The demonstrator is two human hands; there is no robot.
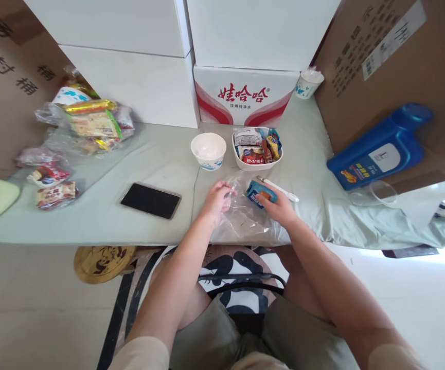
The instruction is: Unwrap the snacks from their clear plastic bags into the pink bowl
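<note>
My right hand (278,205) is closed on a small blue snack packet (260,194). A clear plastic bag (243,218) lies crumpled between my hands on the cloth. My left hand (217,201) pinches the bag's upper left edge. Just beyond my right hand lies a white pen-like stick (280,189), partly hidden by the hand and packet. Behind the hands stand a white paper bowl (209,149) with a blue leaf print and a white dish (259,165) filled with several wrapped snacks.
A black phone (151,200) lies left of my hands. Farther left are bagged snacks (94,123) and small packets (56,195). On the right a blue bottle (384,149) leans by a cardboard box (392,61). A white carton (245,95) and a paper cup (308,83) stand behind.
</note>
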